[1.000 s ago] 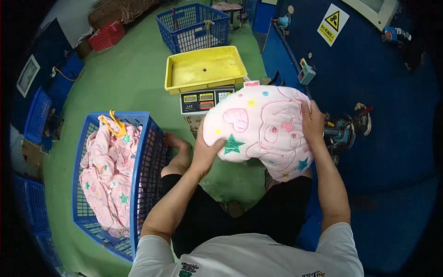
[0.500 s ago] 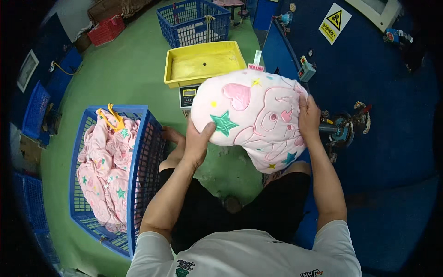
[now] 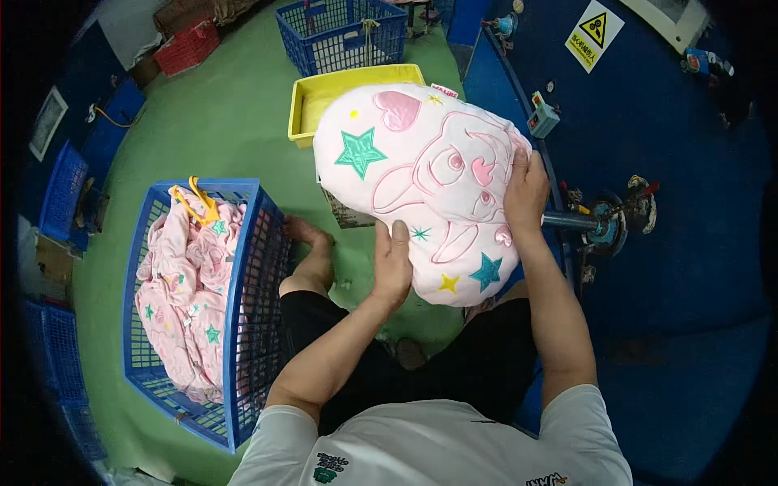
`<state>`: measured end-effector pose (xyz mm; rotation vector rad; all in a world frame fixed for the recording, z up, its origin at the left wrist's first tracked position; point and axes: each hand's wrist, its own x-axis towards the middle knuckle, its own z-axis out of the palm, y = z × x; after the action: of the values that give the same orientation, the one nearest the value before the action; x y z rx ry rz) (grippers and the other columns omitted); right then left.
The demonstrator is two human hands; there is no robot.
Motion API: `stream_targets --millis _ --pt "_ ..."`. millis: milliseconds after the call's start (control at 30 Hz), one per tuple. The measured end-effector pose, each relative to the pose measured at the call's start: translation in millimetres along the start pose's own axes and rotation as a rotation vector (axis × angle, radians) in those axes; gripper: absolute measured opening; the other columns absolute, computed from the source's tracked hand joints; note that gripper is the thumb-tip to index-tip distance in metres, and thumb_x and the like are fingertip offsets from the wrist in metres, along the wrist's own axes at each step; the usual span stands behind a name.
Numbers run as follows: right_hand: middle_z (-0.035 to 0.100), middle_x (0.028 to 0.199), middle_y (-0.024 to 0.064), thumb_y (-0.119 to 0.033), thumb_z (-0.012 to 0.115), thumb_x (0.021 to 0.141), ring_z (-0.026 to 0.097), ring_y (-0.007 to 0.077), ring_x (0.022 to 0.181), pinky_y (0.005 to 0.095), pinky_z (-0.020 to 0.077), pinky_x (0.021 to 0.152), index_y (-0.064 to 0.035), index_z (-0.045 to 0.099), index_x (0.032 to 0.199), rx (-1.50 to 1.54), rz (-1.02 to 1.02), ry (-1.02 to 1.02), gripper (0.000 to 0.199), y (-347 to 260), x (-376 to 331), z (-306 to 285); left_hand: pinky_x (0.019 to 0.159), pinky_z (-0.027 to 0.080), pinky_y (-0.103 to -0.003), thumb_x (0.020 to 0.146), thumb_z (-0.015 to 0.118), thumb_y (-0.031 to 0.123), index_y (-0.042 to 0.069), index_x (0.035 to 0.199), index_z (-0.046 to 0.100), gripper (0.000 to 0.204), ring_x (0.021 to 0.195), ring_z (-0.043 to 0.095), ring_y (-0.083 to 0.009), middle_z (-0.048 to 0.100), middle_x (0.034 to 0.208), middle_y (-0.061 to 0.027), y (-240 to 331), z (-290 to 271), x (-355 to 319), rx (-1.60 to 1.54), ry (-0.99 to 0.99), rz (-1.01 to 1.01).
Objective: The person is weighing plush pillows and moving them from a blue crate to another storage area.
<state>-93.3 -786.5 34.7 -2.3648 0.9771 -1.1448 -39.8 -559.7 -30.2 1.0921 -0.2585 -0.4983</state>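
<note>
A plump pale pink plush cushion [image 3: 389,162], rounded and wide, is held up in front of me above my knees. Embroidered rabbit-like features, a shiny pink heart and green, blue and yellow stars cover its face. My right hand [image 3: 527,194] grips the right edge, its fingers partly hidden by the fabric. At the notch in the lower edge is my left hand [image 3: 391,267], closed around the fabric with the thumb showing. To my left a blue plastic basket [image 3: 241,324] contains a heap of limp pink plush covers [image 3: 190,316] with similar stars, and a yellow strap [image 3: 204,209] lies on top.
Beyond the cushion stands a yellow tray [image 3: 304,101], partly covered by it. Farther back are a blue crate [image 3: 344,49] and a red basket [image 3: 186,53]. On my right a blue machine panel [image 3: 681,283] carries a metal nozzle [image 3: 571,220] and a small switch box [image 3: 543,120].
The cushion has turned and its left side has risen. My left hand has shifted from its left side to the lower edge; my right hand still grips the right edge, slightly lower.
</note>
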Motion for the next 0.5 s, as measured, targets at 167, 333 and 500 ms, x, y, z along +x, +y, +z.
stream_targets --millis 167,333,500 --pt "0.057 0.071 0.0201 -0.037 0.041 0.108 0.055 0.0378 0.062 0.0508 0.0425 0.064 -0.0008 0.052 0.089 0.065 0.072 0.041 0.043 0 0 3 0.091 0.052 -0.034 0.101 0.059 0.029 -0.007 0.140 0.039 0.056 0.109 0.060 -0.0264 0.056 0.125 -0.0242 7 5 10 0.315 -0.143 -0.059" --pt "0.057 0.078 0.0183 -0.033 0.040 0.108 0.055 0.0328 0.068 0.0476 0.0436 0.069 0.0002 0.051 0.093 0.189 0.158 0.062 0.038 -19 -1 -1 0.075 0.060 -0.030 0.096 0.068 0.023 -0.012 0.132 0.047 0.054 0.093 0.069 -0.0249 0.065 0.114 -0.0239 58 -2 69 0.050 -0.320 -0.310" --pt "0.056 0.087 0.0169 -0.026 0.039 0.108 0.055 0.0288 0.075 0.0449 0.0434 0.073 0.0013 0.049 0.098 0.245 0.310 0.057 0.030 -25 1 -1 0.065 0.062 -0.027 0.092 0.072 0.022 -0.010 0.128 0.052 0.053 0.082 0.072 -0.0227 0.069 0.106 -0.0218 64 8 112 0.041 -0.425 -0.381"
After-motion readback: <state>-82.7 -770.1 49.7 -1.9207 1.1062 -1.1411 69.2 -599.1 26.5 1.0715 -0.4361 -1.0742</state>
